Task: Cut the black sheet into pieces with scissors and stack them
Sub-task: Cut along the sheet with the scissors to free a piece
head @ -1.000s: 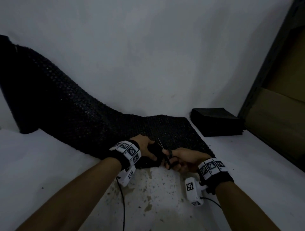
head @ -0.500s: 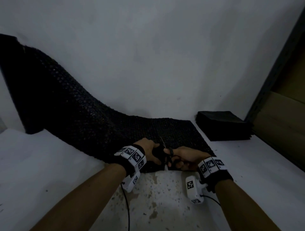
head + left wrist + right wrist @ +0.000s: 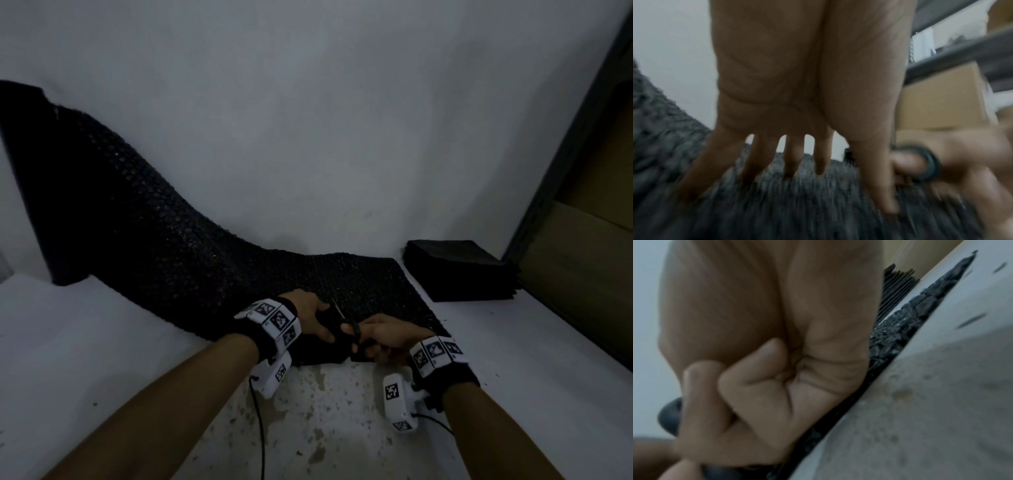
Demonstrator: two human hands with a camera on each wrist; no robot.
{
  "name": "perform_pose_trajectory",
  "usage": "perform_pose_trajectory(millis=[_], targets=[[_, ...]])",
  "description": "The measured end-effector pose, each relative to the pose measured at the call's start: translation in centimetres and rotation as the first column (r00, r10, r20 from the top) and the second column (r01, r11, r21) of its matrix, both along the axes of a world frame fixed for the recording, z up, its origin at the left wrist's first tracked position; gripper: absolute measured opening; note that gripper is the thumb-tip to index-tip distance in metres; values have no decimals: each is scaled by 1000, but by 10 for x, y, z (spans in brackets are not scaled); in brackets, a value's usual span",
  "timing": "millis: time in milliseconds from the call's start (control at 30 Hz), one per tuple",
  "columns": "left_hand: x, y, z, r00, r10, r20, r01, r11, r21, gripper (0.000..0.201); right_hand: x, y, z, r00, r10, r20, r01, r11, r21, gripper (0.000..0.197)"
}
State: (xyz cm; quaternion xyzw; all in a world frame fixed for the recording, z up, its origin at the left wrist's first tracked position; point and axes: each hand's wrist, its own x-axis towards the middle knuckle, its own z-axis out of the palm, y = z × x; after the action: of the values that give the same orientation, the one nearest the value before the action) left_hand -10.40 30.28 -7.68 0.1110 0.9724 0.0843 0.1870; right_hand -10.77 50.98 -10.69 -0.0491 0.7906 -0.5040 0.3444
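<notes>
A long black textured sheet [image 3: 154, 233] runs from a roll at the upper left down onto the white table [image 3: 68, 342]. My left hand [image 3: 310, 313] lies on the sheet's near edge. In the left wrist view its fingers [image 3: 818, 162] are straight and spread, pressing the sheet [image 3: 797, 203] down. Just to its right, my right hand [image 3: 383, 335] grips black-handled scissors [image 3: 354, 334], blades pointing away into the sheet. The scissors' ring [image 3: 929, 165] sits round a finger. In the right wrist view the fingers [image 3: 756, 386] curl tightly and the blades are hidden. A stack of cut black pieces [image 3: 455, 270] sits at the right.
A dark shelf post [image 3: 561, 164] and brown cardboard boxes [image 3: 582, 274] stand along the right side behind the stack. A plain wall [image 3: 308, 120] backs the table. The near table surface [image 3: 325, 428] is worn and speckled. Cables trail from both wrist cameras.
Both hands stay at the sheet's near edge, the scissors still in the cut. The head view has drifted slightly, so the hands sit a little further right in the picture.
</notes>
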Motion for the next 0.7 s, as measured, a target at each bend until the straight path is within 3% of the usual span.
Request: perform_pose_trajectory(millis=[133,300,533,700], targets=[[-21,-8,11,992,73,-100,-73,997,2,86,-4,2,-3,1000,-2,22,1,1000,29,43],[-31,-11,-2,999,34,-17,-35,999,-38,95,-14,4,-9,997,21,70,-24,999,38,51],[-34,-12,-8,1000,4,-2,-4,996,-88,94,-29,0,-13,995,69,71,-67,997,-30,63],[-34,-12,-8,1000,-7,-11,6,997,-73,92,-40,-7,-10,992,108,65,-110,993,31,67]])
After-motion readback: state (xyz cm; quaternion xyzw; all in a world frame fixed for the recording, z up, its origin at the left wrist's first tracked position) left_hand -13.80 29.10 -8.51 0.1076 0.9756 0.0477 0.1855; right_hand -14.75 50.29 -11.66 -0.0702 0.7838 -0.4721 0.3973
